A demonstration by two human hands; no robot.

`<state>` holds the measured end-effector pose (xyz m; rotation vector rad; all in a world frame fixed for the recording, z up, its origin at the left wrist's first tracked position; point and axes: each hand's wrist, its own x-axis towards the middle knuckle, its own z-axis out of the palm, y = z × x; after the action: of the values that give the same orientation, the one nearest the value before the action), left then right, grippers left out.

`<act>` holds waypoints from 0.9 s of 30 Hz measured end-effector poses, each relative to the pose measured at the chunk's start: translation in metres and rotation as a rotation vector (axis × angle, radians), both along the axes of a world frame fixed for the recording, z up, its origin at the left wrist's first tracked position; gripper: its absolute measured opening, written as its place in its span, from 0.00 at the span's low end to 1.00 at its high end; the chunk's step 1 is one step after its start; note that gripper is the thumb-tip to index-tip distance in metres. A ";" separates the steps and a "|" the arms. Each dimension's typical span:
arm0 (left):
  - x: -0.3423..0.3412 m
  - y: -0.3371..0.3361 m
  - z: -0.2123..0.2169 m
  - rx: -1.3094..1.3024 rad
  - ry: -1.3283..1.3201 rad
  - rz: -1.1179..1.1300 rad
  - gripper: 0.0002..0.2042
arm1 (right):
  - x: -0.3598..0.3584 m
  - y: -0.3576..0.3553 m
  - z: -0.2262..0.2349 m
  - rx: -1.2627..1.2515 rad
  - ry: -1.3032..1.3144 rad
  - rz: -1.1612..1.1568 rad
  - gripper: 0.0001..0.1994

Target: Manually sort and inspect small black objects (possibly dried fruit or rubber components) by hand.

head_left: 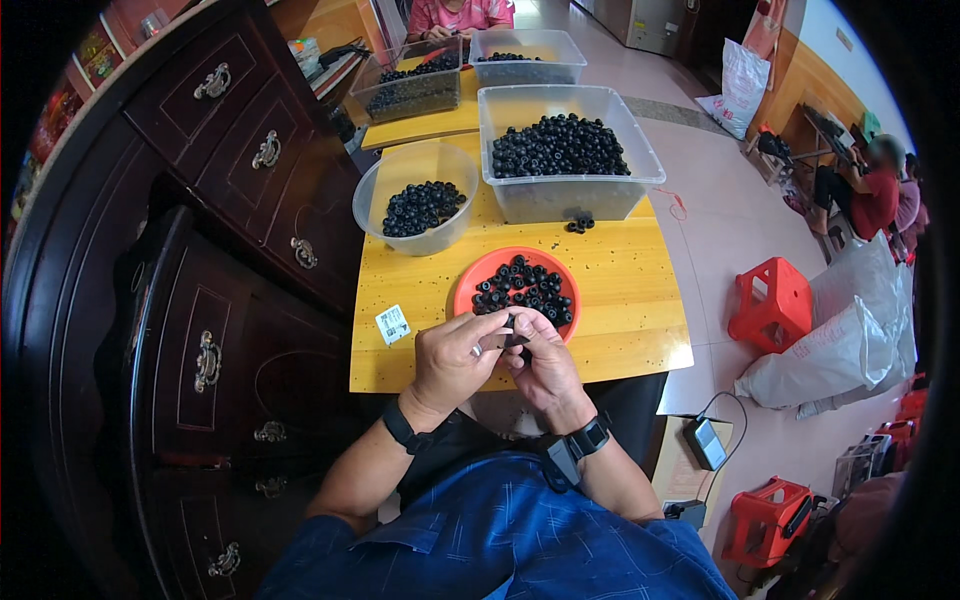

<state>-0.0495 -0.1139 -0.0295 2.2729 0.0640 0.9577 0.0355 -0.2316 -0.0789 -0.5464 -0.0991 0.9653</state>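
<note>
Snugly, your left grip (450,357) and right grip (549,366) close their fingertips on a small black piece (514,339), mid-frame, by the round red plastic bowl (463,297) of hollow black parts (541,288) on the yellow surface (630,295).

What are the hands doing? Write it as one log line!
left hand: fingers on small black part | right hand: same part | beyond hands: red bowl, black parts inside | farther: round clear tub

Bare fingers (488,326) are partly hiding a small black piece (514,340); beyond them, a pink-shirted person (462,16) is being cropped.
</note>
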 end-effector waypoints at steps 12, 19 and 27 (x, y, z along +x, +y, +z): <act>-0.006 0.023 0.019 -0.121 0.319 -0.065 0.15 | 0.000 -0.003 0.004 0.081 -0.049 0.040 0.09; -0.006 0.022 0.027 0.020 0.358 -0.086 0.19 | 0.000 -0.003 0.000 0.020 -0.115 0.062 0.07; -0.006 0.021 0.025 0.076 0.368 -0.085 0.19 | -0.002 -0.003 0.006 0.004 -0.142 0.049 0.06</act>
<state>-0.0555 -0.0930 -0.0043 2.4753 0.0897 0.4973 0.0331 -0.2349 -0.0731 -0.6109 -0.2431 0.9733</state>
